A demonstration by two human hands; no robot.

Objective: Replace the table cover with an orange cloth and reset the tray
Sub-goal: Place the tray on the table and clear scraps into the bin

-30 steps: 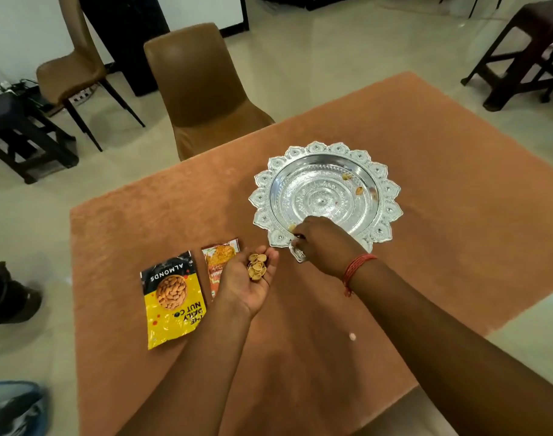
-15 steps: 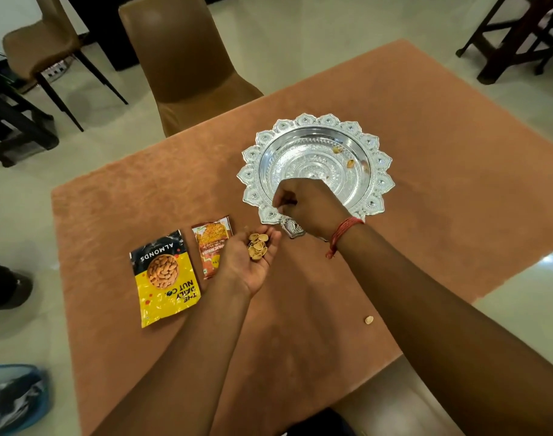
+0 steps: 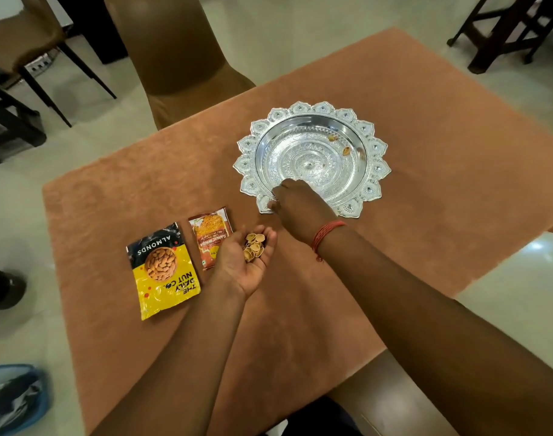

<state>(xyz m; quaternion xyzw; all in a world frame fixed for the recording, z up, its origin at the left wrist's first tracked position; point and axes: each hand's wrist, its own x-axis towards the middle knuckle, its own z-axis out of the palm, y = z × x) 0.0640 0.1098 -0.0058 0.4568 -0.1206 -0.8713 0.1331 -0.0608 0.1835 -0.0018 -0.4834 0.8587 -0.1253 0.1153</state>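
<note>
An orange cloth [image 3: 426, 121] covers the table. On it sits an ornate silver tray [image 3: 375, 146] with two nut shells [image 3: 346, 151] lying at its far right side. My left hand [image 3: 237, 272] is held palm up in front of the tray, cupped, and carries a small heap of pistachio shells [image 3: 254, 245]. My right hand [image 3: 300, 206] reaches over the tray's near rim with its fingers pointing down into the bowl. The back of that hand hides its fingertips and whatever they touch.
A yellow almonds packet [image 3: 162, 269] and a small orange snack packet [image 3: 210, 232] lie on the cloth left of my left hand. A brown chair [image 3: 174, 51] stands at the table's far edge. A dark stool [image 3: 504, 26] is at the back right, and a blue bag [image 3: 11, 398] is on the floor.
My right hand has moved from the tray's near-left rim further over the rim into the bowl. My left hand stays cupped with the shells. The loose shell on the cloth is out of sight.
</note>
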